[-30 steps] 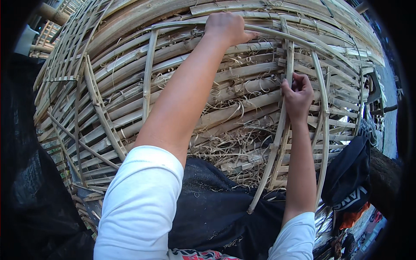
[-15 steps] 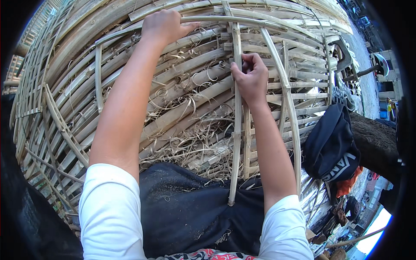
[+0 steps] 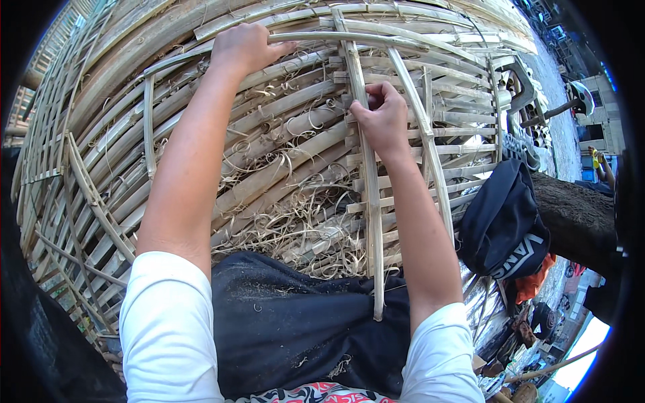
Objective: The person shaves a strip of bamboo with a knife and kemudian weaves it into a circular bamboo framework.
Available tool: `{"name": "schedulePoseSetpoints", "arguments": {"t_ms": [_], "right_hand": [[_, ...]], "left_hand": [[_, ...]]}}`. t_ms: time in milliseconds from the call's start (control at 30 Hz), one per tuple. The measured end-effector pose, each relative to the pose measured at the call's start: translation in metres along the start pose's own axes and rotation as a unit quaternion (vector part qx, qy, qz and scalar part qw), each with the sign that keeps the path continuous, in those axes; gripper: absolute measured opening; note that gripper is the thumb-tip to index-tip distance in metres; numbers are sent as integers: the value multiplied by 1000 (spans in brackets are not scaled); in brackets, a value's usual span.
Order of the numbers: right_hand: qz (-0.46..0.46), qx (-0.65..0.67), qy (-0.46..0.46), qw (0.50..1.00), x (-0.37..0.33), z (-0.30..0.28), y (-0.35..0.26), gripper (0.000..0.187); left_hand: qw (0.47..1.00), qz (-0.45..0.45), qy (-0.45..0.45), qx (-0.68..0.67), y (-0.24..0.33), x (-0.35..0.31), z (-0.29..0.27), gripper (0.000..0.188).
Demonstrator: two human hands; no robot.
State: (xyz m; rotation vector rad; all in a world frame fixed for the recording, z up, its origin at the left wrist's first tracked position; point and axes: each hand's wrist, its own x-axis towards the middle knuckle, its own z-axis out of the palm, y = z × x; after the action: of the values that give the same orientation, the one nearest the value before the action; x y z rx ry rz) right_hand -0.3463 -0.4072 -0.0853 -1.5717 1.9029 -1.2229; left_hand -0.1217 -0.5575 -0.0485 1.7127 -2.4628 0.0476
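My left hand is closed round a long horizontal bamboo strip, with the thumb lying along it. A second bamboo strip runs lengthwise toward me, its upper part meeting the horizontal one and its near end over the dark cloth on my lap. My right hand pinches this lengthwise strip between thumb and curled fingers. Just to the right, another pale strip slants down behind my right forearm. Curly bamboo shavings lie beneath and between my arms.
Split bamboo poles spread in front of me. A slatted bamboo lattice is on the right, another at far left. Dark cloth covers my lap. A black bag-like fabric item hangs by a thick log. Another person's arm shows far right.
The lengthwise strip has tilted: its near end has swung right and its far end slightly left. Both hands keep their grips. The whole view has shifted a little.
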Motion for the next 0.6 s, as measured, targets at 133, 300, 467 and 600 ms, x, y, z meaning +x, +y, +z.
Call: {"name": "schedulePoseSetpoints", "arguments": {"t_ms": [133,300,467,600], "right_hand": [[26,18,21,999,-4,1,-6,29],[16,-23,33,999,-8,4,-8,29],[-8,-75,68,995,-13,14,-1,28],[-8,-91,62,994,-13,16,2,28]], "left_hand": [[1000,-2,-16,8,2,1,0,72],[1000,18,10,-15,-5,-2,4,71],[1000,13,9,-10,-4,-1,5,67],[1000,16,-2,-12,-3,-1,3,65]]}}
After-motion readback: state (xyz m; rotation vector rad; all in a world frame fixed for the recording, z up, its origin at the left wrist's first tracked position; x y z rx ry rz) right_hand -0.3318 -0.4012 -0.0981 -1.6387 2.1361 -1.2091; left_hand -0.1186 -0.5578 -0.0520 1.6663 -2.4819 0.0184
